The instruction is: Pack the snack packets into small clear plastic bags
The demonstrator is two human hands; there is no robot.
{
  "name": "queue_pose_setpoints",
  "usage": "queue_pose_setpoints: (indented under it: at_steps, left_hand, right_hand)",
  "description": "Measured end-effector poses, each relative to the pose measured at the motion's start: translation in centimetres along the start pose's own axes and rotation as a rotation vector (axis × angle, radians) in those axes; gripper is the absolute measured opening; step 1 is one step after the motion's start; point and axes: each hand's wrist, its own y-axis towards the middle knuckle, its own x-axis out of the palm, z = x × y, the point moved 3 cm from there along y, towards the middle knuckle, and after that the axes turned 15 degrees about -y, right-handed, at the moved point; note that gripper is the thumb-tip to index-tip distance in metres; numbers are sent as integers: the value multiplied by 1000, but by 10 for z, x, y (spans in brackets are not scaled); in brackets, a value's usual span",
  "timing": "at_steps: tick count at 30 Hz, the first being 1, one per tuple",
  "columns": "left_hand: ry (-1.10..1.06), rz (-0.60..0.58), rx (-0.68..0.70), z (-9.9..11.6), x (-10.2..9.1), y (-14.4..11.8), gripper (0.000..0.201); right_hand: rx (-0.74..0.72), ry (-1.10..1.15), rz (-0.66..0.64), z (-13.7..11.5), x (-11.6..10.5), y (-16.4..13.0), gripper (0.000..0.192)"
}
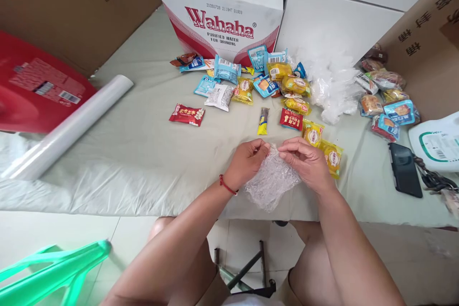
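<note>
A crinkled clear plastic bag hangs between my hands at the front edge of the table. My left hand pinches its upper left edge; a red cord bracelet circles that wrist. On the other side, my right hand grips the top edge with thumb and fingers, close to the left fingertips. Beside the right hand lie yellow-wrapped snacks. A small yellow and brown snack stick and a red snack packet sit just beyond the fingers. Farther left rests another red packet.
Several wrapped snacks are heaped before a Wahaba-style water carton. Clear plastic bags lie right of them. Filled bags, a phone and a white bottle stand right. A plastic film roll lies left.
</note>
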Motion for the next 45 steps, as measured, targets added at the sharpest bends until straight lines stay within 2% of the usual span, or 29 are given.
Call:
queue_pose_setpoints:
  at_steps: [8,11,13,14,16,19,21,24,28,33,37,40,42,45]
  left_hand:
    - [-1,42,71,4,-6,1,43]
    - [-20,93,90,6,-8,0,42]
    - [8,182,136,7,-10,-1,40]
    - [33,228,169,8,-10,-3,39]
    - [101,286,254,9,-8,-6,39]
    - [231,275,412,11,-2,-12,35]
    - [297,284,488,13,0,-15,33]
    - [335,374,516,15,-5,-16,35]
    - [348,442,488,18,-13,-15,38]
    - [277,430,415,20,-18,-13,44]
    - [-59,341,299,15,-21,-6,47]
    - [-288,281,162,9,-20,-3,44]
    - [-337,221,72,6,-16,-4,49]
    - [-327,108,-54,-1,-8,-8,72]
  right_hand:
    - [0,68,45,2,-2,1,8]
    - [71,99,211,5,-3,1,14]
    - [155,150,333,6,-3,0,19]
    - [201,187,339,5,0,0,22]
    - [275,257,236,0,9,-2,31]
    - [288,259,80,-10,27,-5,36]
    - [259,207,71,-13,34,-5,32]
    - [252,216,94,-13,35,-3,27]
    - [272,274,67,-10,30,0,27]
    - [268,273,119,-8,24,2,24]
    - [469,563,113,-3,22,5,32]
    - [583,656,169,4,18,8,38]
    - [618,681,235,9,14,10,39]
    - [614,727,336,14,12,12,41]
